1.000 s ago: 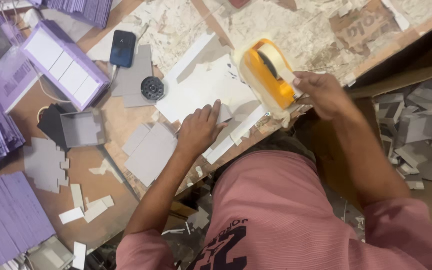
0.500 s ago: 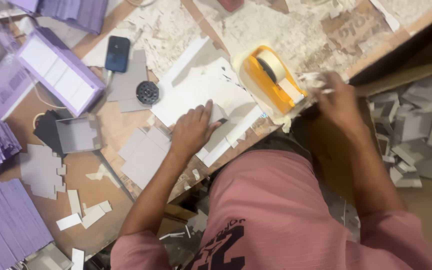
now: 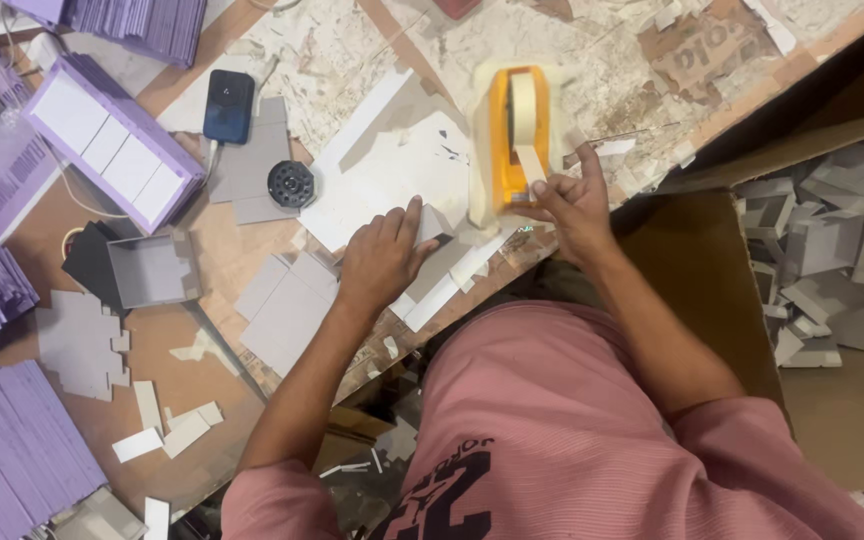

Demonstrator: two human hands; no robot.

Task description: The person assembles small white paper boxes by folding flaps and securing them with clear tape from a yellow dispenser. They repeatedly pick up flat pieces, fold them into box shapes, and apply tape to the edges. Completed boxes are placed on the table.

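Right hand (image 3: pixel 574 205) sat at the front end of the yellow tape dispenser (image 3: pixel 518 130), thumb and fingers pinched shut on the free end of the pale tape (image 3: pixel 529 165) near the cutter. Left hand (image 3: pixel 384 255) lay palm down, fingers closed around a small folded grey card piece (image 3: pixel 435 224) and pressing it to the workbench (image 3: pixel 352 40).

Risks, as judged from this view:
- Tape could tear crooked or stick to itself if drawn off at an angle; the pinch looked narrow.
- The dispenser stood close to the bench edge, so a hard tug might drag it toward the person.
- The card piece might spring open if the left hand eased off (only one corner showed, the rest hidden under the fingers).

Appearance: the dispenser was yellow-orange, upright, with a cream roll in the middle. The card piece was grey, creased, resting on white sheets (image 3: pixel 392 170) just left of the dispenser.

Nearby: flat grey blanks (image 3: pixel 287 310), a dark phone (image 3: pixel 228 105), a purple tray with white panels (image 3: pixel 112 150), and a carton of finished grey boxes (image 3: pixel 822 250) to the right.
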